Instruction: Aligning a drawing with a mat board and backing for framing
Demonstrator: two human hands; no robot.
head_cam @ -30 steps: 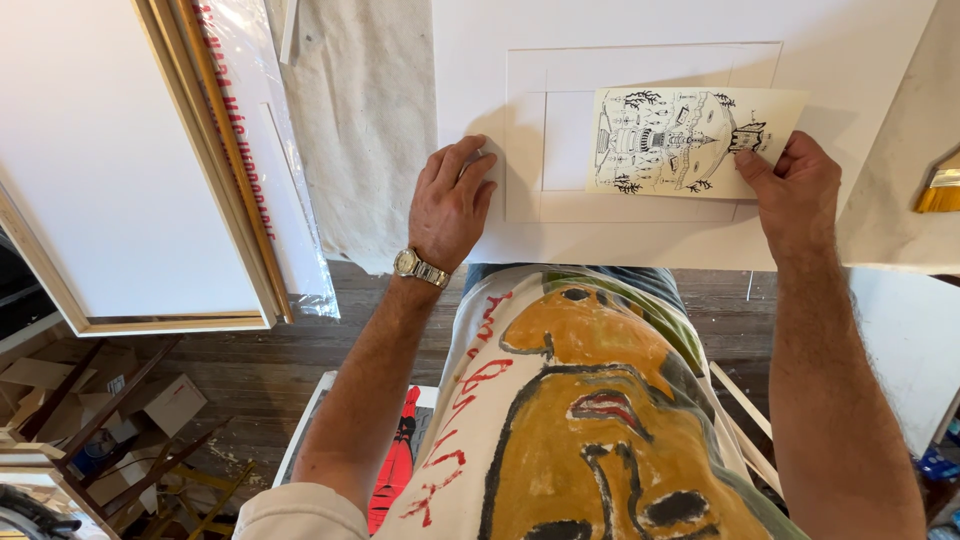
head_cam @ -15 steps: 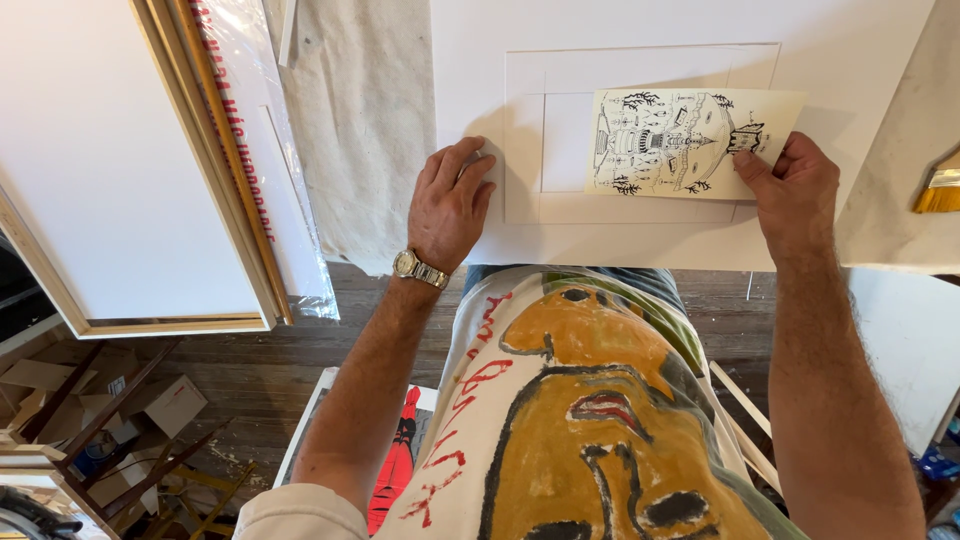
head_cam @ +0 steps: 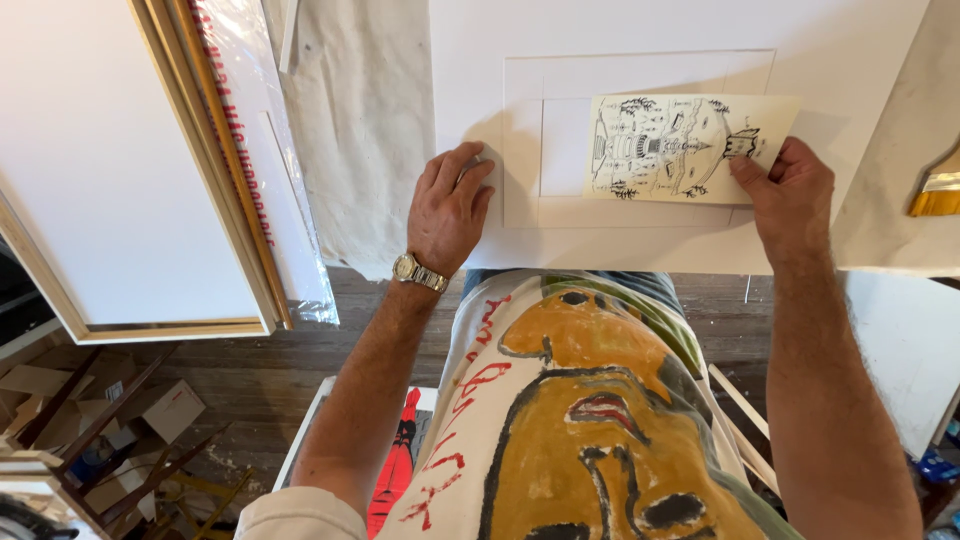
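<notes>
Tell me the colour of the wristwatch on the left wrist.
Gold-toned wristwatch, seen in the head view.

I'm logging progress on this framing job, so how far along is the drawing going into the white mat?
Done: the white mat board lies flat on the table, its recessed window exposed. In hand: the right hand pinches the ink drawing by its right edge, tilted over the window, while the left hand presses the mat's left side. Left: the drawing is not yet squared in the window. The brush lies untouched.

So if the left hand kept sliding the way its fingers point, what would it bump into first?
The left hand rests flat on the white mat board, fingers pointing up and a little right. Going straight on, it would probably cross the raised edge of the inner white panel first; the cream ink drawing lies further right.
</notes>
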